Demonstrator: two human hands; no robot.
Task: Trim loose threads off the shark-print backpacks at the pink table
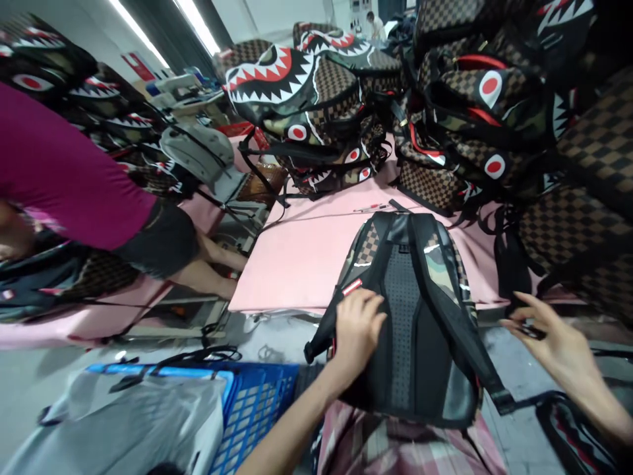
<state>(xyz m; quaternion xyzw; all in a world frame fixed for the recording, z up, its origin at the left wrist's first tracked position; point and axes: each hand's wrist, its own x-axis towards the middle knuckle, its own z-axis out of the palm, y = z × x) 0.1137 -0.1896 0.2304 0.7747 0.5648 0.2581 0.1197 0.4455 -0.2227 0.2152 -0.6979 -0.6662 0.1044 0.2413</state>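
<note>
A black backpack (428, 356) with checked and camouflage side panels lies back-side up before me, its top on the pink table and its bottom over my lap. My left hand (359, 326) is closed around the left shoulder strap, near a small red label (352, 286). Off to the right of the backpack, my right hand (551, 336) has its fingers curled around a small dark object (533, 328) with a shiny spot; its kind cannot be made out. Just below that hand, a black strap runs from the backpack's right shoulder strap toward a dark bag (568, 429).
Shark-mouth backpacks (297, 99) are piled at the back of the pink table (291, 264), with more stacked at right (484, 112). A red-and-white pen-like item (370, 208) lies there. A blue crate (257, 402) stands at lower left. A person in a magenta shirt (74, 171) bends at left.
</note>
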